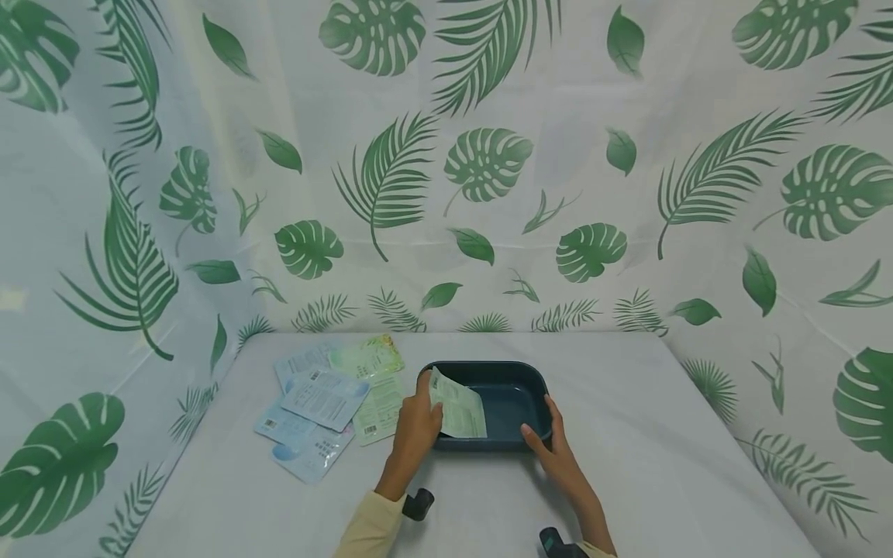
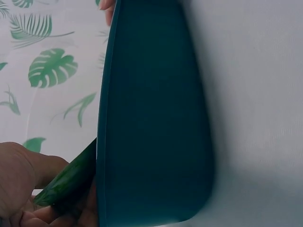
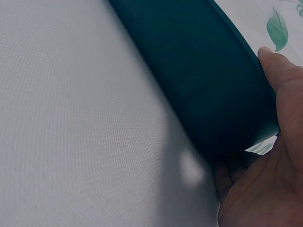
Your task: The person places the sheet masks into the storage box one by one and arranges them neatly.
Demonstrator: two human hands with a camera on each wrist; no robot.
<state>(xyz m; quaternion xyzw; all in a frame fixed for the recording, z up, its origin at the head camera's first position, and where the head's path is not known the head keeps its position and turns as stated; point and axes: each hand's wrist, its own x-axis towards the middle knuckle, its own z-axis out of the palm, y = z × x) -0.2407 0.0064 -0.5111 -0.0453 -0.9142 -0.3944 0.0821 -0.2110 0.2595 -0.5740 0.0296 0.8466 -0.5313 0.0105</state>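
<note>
My left hand [image 1: 417,418] pinches a pale green sheet mask packet [image 1: 462,407] by its left side, thumb on top. The packet slants down over the left part of a dark blue rectangular tray [image 1: 512,446]. In the left wrist view the packet [image 2: 71,182] shows dark green between thumb and fingers, beside the tray's wall [image 2: 151,113]. At the tray's right end, my right hand [image 1: 561,453] grips the corner. Its thumb lies over the front rim and its fingers go round the side. The right wrist view shows this hand [image 3: 270,161] against the outer wall [image 3: 203,80].
Left of the tray, several flat packets lie in an overlapping pile: blue ones [image 1: 324,397], a green one [image 1: 378,411] beside my left wrist, and a yellow-green one [image 1: 366,356] at the back. A white cloth [image 1: 481,511] covers the table. Leaf-print curtains [image 1: 488,232] stand behind and at both sides.
</note>
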